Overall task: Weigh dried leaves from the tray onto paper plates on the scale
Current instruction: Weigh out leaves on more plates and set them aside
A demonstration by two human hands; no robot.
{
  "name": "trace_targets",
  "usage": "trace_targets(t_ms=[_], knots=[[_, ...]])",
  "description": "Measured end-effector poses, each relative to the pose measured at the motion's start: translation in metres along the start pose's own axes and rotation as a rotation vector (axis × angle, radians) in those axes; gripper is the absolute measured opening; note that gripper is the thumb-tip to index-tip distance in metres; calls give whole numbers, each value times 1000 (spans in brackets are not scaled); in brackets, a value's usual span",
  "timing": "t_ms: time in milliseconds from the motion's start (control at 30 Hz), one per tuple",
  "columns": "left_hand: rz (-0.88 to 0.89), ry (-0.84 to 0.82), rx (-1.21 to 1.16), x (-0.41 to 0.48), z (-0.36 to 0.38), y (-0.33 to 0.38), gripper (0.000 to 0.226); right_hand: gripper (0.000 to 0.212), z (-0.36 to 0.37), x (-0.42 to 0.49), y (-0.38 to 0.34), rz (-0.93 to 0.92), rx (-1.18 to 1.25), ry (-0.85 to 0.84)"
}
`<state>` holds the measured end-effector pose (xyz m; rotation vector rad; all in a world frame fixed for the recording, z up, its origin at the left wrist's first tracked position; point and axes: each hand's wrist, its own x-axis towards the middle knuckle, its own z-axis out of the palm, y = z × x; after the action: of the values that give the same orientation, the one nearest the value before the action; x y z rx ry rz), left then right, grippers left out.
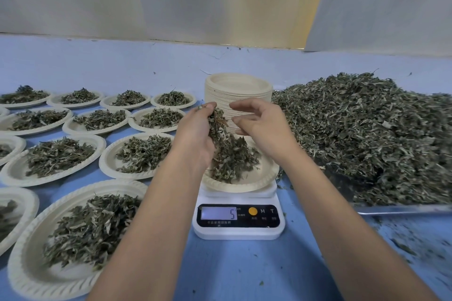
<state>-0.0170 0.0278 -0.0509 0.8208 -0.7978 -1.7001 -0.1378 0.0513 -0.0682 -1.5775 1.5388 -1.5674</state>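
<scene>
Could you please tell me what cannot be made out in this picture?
Head view:
Scale display: only a 5 reads; any other digits too faint.
Paper plate on the scale: far side hidden by left hand, right hand and dried leaves.
Tray: cut off at right edge, buried under leaf pile.

A white scale (238, 227) shows 5 on its display (218, 213). On it lies a pale paper plate (256, 182) with a small heap of grey-green dried leaves (232, 159). Just to the right, a metal tray (401, 209) carries a big leaf pile (367, 134). Behind the scale stands a stack of empty plates (238, 95).
</scene>
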Motion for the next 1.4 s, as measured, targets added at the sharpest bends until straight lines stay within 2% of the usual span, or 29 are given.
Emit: trace_targets(t_ms=[67, 167, 233, 533, 767, 1033, 1267, 1400], knots=[[14, -2, 3, 1, 1, -2, 25, 18, 2, -1, -2, -26, 14, -35], [61, 8, 39, 4, 5, -8, 20, 22, 8, -4, -5, -85, 4, -99], [75, 2, 55, 4, 6, -10, 18, 27, 12, -4, -4, -103, -37, -56], [91, 23, -38, 9, -3, -5, 21, 15, 1, 0, -5, -57, -46, 114], [76, 20, -84, 15, -6, -2, 19, 10, -3, 1, -5, 8, 33, 95], [67, 19, -75, 15, -7, 0, 16, 5, -1, -1, -6, -11, -27, 121], [69, 27, -54, 16, -8, 0, 18, 10, 1, -1, -9, -16, 192, 77], [66, 25, -79, 17, -7, -1, 18, 14, 2, -1, -8, -31, 197, 75]])
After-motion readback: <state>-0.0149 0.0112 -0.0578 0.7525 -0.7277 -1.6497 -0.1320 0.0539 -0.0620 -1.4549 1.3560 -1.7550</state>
